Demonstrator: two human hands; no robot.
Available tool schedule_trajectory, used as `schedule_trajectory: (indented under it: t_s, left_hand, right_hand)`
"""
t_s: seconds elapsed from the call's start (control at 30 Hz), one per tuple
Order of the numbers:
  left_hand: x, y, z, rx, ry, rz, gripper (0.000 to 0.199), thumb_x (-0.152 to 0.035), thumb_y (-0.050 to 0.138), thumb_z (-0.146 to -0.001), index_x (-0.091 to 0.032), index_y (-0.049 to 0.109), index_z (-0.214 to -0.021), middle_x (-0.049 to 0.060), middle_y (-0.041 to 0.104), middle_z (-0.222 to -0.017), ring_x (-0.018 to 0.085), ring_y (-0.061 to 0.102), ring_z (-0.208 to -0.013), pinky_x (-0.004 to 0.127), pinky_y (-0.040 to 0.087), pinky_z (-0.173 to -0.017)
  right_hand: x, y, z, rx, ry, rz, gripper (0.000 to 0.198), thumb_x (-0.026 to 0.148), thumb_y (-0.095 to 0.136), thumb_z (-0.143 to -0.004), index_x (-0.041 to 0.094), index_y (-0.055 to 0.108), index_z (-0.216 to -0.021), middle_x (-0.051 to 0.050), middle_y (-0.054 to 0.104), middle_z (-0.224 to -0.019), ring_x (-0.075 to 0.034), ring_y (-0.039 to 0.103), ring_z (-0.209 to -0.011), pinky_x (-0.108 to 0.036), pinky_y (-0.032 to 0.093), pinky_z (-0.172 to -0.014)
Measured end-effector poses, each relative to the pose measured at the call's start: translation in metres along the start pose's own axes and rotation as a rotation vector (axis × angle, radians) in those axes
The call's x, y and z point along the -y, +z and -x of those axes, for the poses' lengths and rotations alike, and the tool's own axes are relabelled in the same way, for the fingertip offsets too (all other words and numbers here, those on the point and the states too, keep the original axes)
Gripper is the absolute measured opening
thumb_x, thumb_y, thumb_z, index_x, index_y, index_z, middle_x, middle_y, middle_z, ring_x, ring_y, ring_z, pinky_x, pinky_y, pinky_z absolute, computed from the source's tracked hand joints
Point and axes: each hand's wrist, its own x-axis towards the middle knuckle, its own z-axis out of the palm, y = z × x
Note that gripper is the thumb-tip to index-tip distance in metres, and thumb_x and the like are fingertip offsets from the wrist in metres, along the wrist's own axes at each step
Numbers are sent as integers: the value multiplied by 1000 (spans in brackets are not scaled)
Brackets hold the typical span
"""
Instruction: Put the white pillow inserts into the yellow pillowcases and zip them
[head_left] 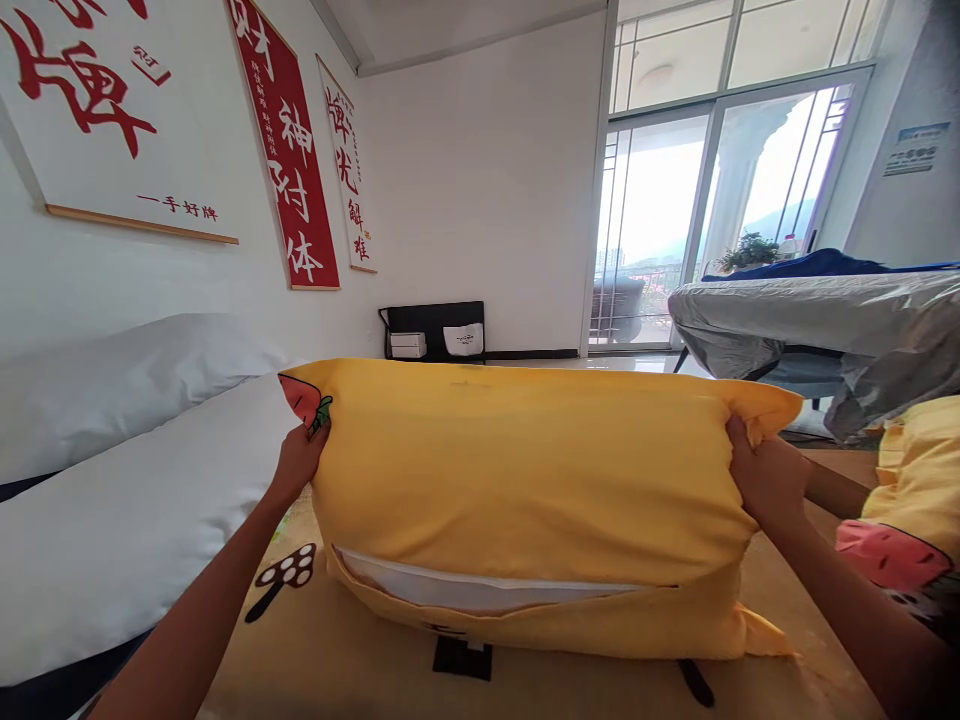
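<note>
White pillows lie at far left, with a red scroll hanging on the wall behind. Beside them, a person's left hand clenches the upper left corner of a yellow pillow, next to a red printed patch. The yellow pillow spans the centre, over a tan printed cloth, a long slit near its lower edge gaping onto a white insert. The right hand grasps the opposite upper corner. Beyond it stands a plastic-draped tabletop; yellow fabric with a pink print sits at far right.
</note>
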Motion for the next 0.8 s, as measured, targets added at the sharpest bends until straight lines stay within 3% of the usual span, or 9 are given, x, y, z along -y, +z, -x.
schedule_trajectory:
  t_s: [0.27,0.6,0.7,0.8]
  left_hand:
    - [5,2,-2,-2,8,13,38,-55,50,-75,-22,41,-57,-4,40,-49,13,38,-50,24,26,-46]
    - [7,4,-3,-12,-15,28,37,-54,52,-73,-22,41,-56,-3,42,-49,14,39,-50,26,27,-48]
    - [5,3,-1,-1,-22,45,37,-55,51,-74,-20,50,-61,0,52,-53,18,50,-56,28,35,-52]
    - [13,5,11,50,3,127,49,-61,44,-79,-17,62,-89,6,69,-84,25,62,-83,31,47,-69]
  right_hand:
    - [0,-1,2,10,9,-25,63,41,30,-98,-7,70,-85,-22,62,-72,-22,50,-62,-30,26,-56]
    - [-3,1,-1,44,40,-81,68,45,27,-96,-7,68,-88,-29,64,-82,-29,58,-77,-33,31,-63]
    - [-5,1,-4,69,49,-138,66,46,29,-95,-7,68,-86,-31,63,-82,-33,60,-83,-36,35,-67]
    - [-16,7,3,111,35,-264,62,48,27,-93,1,67,-94,-25,67,-87,-30,62,-85,-35,42,-70]
